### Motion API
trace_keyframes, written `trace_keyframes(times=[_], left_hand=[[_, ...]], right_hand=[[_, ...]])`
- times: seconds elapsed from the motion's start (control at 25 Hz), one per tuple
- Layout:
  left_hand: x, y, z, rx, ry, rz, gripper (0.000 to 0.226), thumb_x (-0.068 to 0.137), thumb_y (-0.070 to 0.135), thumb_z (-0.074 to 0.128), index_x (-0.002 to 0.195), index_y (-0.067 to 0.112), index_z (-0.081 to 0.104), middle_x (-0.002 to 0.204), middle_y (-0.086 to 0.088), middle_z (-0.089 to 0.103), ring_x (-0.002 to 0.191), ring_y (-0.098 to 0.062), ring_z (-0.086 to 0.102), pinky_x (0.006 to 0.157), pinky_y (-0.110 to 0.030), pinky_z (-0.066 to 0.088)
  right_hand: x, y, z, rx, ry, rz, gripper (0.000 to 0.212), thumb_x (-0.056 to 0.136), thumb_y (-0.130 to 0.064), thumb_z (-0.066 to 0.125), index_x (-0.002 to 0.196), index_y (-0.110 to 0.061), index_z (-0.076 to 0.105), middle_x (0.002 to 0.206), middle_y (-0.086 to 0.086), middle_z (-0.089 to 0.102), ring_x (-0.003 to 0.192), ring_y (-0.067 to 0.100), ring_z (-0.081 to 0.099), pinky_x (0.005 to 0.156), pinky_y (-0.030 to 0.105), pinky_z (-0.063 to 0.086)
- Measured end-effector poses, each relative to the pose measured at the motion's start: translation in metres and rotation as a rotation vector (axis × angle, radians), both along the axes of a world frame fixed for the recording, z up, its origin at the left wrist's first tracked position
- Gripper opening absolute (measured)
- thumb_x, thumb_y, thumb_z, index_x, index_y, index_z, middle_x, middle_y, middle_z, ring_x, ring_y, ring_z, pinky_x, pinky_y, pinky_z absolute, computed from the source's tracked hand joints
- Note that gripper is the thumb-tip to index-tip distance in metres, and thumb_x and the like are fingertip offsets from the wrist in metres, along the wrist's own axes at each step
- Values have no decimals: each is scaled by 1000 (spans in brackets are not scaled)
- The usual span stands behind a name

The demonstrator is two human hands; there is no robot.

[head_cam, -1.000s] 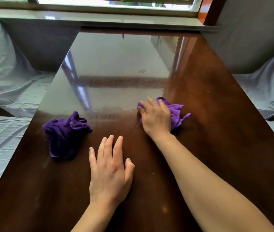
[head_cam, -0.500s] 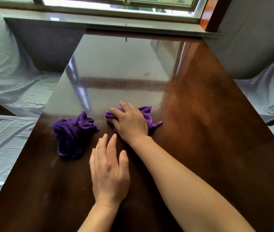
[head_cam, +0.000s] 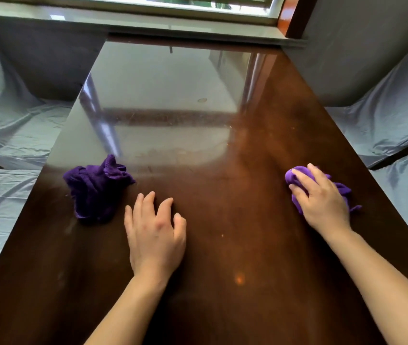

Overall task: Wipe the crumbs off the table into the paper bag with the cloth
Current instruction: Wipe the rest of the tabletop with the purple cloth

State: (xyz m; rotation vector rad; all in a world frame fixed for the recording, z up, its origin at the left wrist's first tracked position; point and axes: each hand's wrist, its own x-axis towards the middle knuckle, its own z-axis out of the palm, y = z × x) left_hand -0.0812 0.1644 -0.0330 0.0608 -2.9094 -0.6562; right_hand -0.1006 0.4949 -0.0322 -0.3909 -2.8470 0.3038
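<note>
a: head view first. what do you see on the table?

b: i see a dark glossy wooden top running up to the window sill. my right hand is pressed down on a bunched purple cloth, near the table's right edge. the fingers curl over it, so i read that as grasping the cloth against the wood.

a: and the left hand?

b: it rests palm down on the table, nearer the middle, fingers spread a little and bent, holding nothing. just beside it, toward the table's left edge, lies a second purple cloth, crumpled in a heap, not touching the hand.

a: crumbs?

b: i make out a few tiny pale specks on the table between the two hands, and faint smears in the sheen farther up. too small for me to say more.

a: around the table?

b: pale grey covered seats on both sides of the table.
</note>
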Motion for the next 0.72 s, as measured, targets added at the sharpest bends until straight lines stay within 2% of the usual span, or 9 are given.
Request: trace_keyframes(times=[0.16, 0.28, 0.36, 0.44, 0.52, 0.56, 0.64, 0.72], left_hand=[[-1, -1, 5, -52, -85, -48, 46, 88, 34, 49, 130, 17, 52, 147, -16, 37, 142, -30, 20, 119, -48, 8], [11, -18, 6, -95, -119, -140, 53, 90, 41, 45, 139, 20, 43, 154, -14, 28, 145, -28, 14, 119, -46, 8], [33, -42, 7, -118, -96, -164, 57, 88, 46, 40, 138, 19, 46, 152, -15, 32, 144, -30, 19, 118, -48, 13], [56, -73, 7, -150, -90, -156, 63, 83, 51, 35, 134, 17, 51, 148, -15, 39, 141, -33, 26, 116, -53, 19], [70, -103, 7, -188, -103, -117, 66, 81, 53, 33, 131, 16, 54, 146, -15, 42, 140, -34, 29, 113, -57, 22], [73, -115, 7, -212, -113, -98, 67, 80, 53, 31, 132, 17, 54, 146, -14, 42, 141, -33, 28, 112, -59, 21], [71, -133, 10, -253, -124, -78, 69, 79, 55, 28, 134, 20, 53, 148, -11, 40, 142, -31, 25, 112, -60, 19], [65, -155, 11, -261, -138, -54, 71, 79, 57, 25, 137, 24, 49, 151, -9, 36, 144, -29, 20, 114, -58, 15]], right_hand=[[62, -47, 5, 17, 29, 60, 36, 94, -32, 62, 130, -27, 66, 148, 10, 53, 125, 41, 56, 101, 46, 47], [133, -125, -9, -41, 104, 336, 37, 92, -33, 54, 127, -34, 67, 145, 4, 57, 125, 39, 59, 101, 46, 51], [181, -181, -17, -99, 29, 635, 35, 101, -38, 43, 133, -43, 56, 146, -6, 57, 134, 29, 55, 106, 38, 47], [178, -195, -9, -130, -5, 728, 35, 101, -51, 39, 134, -50, 49, 143, -14, 58, 136, 17, 52, 109, 26, 43], [124, -184, -3, -86, 43, 730, 38, 96, -41, 50, 134, -43, 58, 147, -4, 55, 136, 26, 53, 110, 37, 45], [86, -176, 0, -18, 25, 685, 43, 95, -38, 50, 138, -41, 55, 154, -1, 47, 140, 29, 47, 114, 39, 40], [7, -167, 6, 30, -57, 433, 47, 99, -40, 45, 146, -42, 43, 164, -2, 30, 149, 27, 31, 120, 36, 26], [-51, -184, -1, -11, -71, 247, 44, 101, -43, 45, 145, -37, 47, 162, 2, 34, 147, 31, 32, 119, 39, 28]])
